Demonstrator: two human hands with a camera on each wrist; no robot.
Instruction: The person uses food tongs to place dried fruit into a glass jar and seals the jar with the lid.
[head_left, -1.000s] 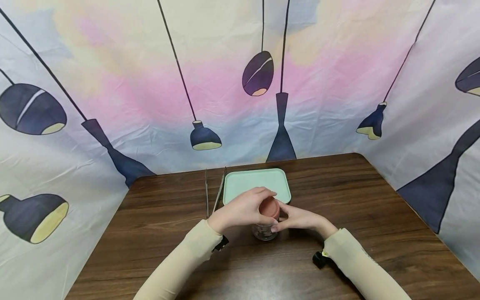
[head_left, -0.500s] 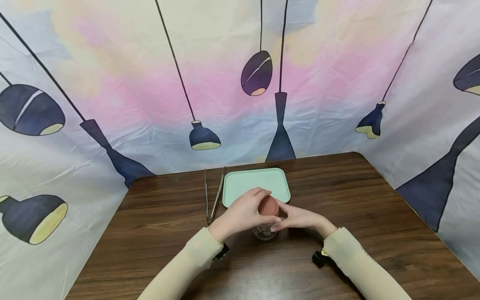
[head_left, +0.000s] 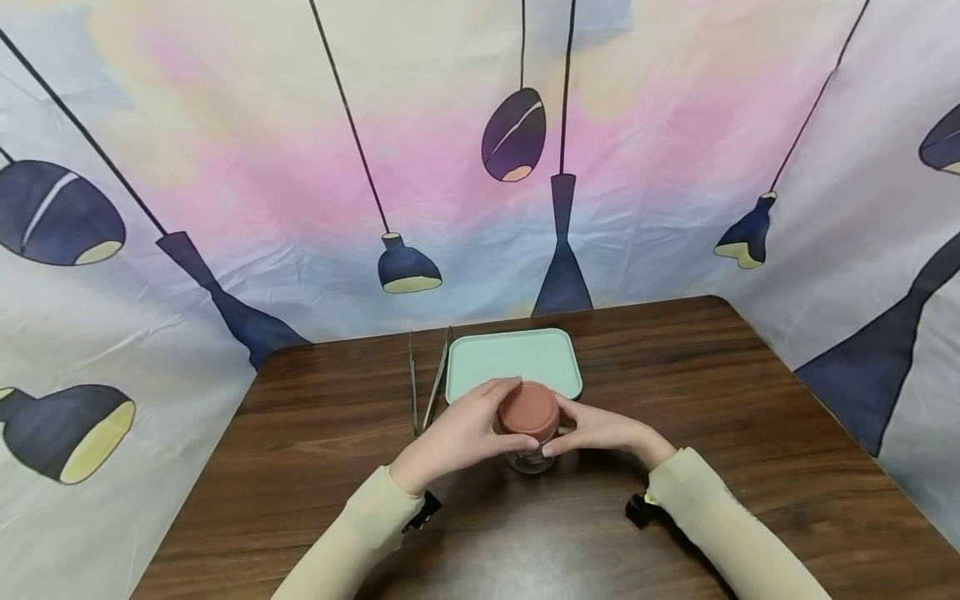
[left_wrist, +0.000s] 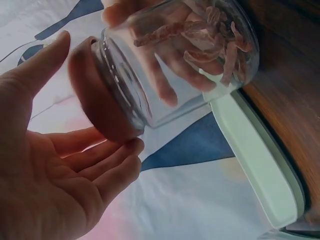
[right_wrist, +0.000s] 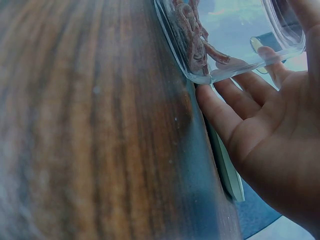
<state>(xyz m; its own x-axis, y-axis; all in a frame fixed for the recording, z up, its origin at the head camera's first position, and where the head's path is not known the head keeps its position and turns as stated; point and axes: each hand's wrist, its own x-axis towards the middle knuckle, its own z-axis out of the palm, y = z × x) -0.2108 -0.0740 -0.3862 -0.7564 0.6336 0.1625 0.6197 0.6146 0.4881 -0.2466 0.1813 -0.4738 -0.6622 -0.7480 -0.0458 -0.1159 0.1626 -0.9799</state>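
A clear jar with a terracotta-coloured lid is at the middle of the table. Inside lie dried, reddish-brown twisted strips. My left hand is loosely around the lid's left side. In the left wrist view its fingertips touch the lid's edge, while the thumb stands a little apart from it. From the right, my right hand grips the jar below the lid, thumb in front and fingers behind. Those fingers show through the glass in the left wrist view. The lid sits over the jar's mouth; whether it is loosened I cannot tell.
Behind the jar lies a pale green tray. Metal tongs, spread in a V, lie left of the tray. A printed curtain hangs at the back edge of the brown wooden table.
My left hand has slid left and loosened around the lid, so more of the lid's top shows. My right hand and the jar stay in place. The head view has tilted slightly.
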